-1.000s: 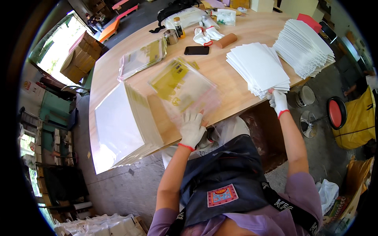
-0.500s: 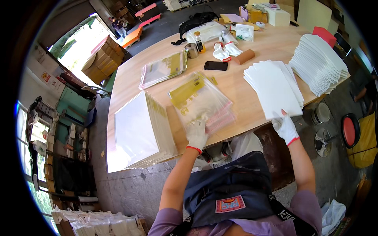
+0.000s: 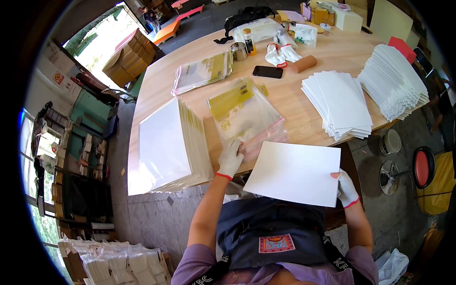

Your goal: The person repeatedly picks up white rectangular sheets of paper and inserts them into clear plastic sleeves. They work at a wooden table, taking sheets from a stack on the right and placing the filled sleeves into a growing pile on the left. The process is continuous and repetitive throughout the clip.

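Observation:
My right hand, in a white glove with a red cuff, grips the right edge of a white rectangular board. That board hangs over the table's front edge, above my apron, and its far left corner reaches over the bags. My left hand, gloved alike, is at the near edge of a pile of clear plastic bags with yellow-green printing. Its fingers are bent in at the bag edge, with the thumb tip showing bare. Further right lies a fanned stack of white boards.
Left of the bags stands a tall stack of bagged boards. Behind are more bags, a phone, a brown roll, spare gloves, a bottle and a metal pot. A larger white board stack fills the right side.
My right hand has drawn a white board off the fanned stack and brought it left and toward me. My left hand has shifted slightly left at the bags' near edge, its fingers now bent.

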Demonstrator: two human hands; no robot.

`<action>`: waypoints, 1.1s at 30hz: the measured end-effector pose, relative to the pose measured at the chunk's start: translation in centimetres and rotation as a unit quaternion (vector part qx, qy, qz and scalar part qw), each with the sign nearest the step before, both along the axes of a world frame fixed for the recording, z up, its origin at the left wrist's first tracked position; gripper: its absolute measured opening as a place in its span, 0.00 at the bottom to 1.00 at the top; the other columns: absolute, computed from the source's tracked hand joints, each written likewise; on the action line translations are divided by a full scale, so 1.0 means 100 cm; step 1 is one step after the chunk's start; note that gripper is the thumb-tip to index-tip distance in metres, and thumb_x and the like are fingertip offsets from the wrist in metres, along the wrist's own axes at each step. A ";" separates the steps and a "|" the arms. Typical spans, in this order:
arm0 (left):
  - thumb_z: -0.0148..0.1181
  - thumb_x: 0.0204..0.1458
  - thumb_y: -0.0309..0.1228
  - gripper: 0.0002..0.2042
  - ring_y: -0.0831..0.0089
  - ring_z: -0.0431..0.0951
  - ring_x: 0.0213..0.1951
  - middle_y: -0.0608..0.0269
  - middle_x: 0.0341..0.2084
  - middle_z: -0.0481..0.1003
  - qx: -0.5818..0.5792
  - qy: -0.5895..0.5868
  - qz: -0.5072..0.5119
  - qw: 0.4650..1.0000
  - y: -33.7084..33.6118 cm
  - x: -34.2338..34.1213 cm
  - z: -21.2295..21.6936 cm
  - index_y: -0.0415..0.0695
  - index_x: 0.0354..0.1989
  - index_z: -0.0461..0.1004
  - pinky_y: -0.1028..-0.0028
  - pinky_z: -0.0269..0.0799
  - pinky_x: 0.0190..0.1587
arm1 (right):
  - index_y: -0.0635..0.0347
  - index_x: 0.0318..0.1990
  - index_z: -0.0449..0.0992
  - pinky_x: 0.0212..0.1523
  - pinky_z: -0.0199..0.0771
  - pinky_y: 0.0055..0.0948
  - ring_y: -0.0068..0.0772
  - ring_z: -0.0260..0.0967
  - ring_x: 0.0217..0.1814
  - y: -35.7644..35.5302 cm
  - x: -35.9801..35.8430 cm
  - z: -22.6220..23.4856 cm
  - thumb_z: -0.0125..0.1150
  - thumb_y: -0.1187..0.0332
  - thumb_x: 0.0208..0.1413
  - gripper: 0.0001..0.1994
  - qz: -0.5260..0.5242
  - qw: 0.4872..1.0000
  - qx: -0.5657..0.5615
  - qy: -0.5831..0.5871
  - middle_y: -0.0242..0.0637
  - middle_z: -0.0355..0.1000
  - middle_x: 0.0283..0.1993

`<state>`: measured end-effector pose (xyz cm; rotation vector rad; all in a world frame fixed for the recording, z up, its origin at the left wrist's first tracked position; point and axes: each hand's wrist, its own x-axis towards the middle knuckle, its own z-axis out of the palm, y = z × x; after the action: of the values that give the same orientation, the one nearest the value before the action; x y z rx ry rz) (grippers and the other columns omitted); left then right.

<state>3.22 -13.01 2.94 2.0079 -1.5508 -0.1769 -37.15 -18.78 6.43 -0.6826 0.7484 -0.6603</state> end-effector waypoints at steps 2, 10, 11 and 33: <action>0.52 0.38 0.22 0.14 0.60 0.69 0.45 0.61 0.36 0.70 -0.012 -0.016 0.008 1.000 0.000 -0.003 0.001 0.48 0.37 0.71 0.66 0.67 0.44 | 0.68 0.52 0.63 0.33 0.75 0.23 0.27 0.73 0.35 0.005 0.009 -0.018 0.55 0.67 0.48 0.24 -0.038 0.999 0.006 -0.006 0.39 0.71 0.40; 0.50 0.39 0.18 0.17 0.61 0.72 0.33 0.58 0.31 0.71 -0.033 0.174 -0.024 0.984 -0.001 0.004 0.003 0.47 0.40 0.73 0.68 0.70 0.36 | 0.64 0.54 0.63 0.25 0.72 0.20 0.26 0.73 0.30 0.020 0.027 -0.046 0.56 0.67 0.50 0.23 -0.088 0.992 0.053 -0.079 0.38 0.72 0.42; 0.50 0.39 0.17 0.18 0.62 0.72 0.31 0.58 0.31 0.71 -0.054 0.242 -0.043 0.968 -0.002 0.004 0.004 0.47 0.41 0.74 0.69 0.69 0.34 | 0.62 0.54 0.63 0.25 0.71 0.20 0.26 0.72 0.29 0.023 0.032 -0.043 0.54 0.67 0.52 0.21 -0.108 0.989 0.071 -0.070 0.37 0.72 0.42; 0.48 0.57 0.35 0.19 0.68 0.73 0.40 0.56 0.46 0.70 -0.077 0.937 0.058 0.335 0.025 -0.130 -0.081 0.40 0.55 0.62 0.70 0.73 0.41 | 0.59 0.47 0.64 0.16 0.64 0.20 0.24 0.66 0.20 0.078 0.060 0.013 0.51 0.63 0.59 0.13 -0.044 0.996 0.032 0.071 0.35 0.70 0.33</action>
<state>-9.77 -10.50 -5.13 0.4470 0.2652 -1.4831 -31.19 -10.97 7.73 -0.6449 0.9322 -0.6698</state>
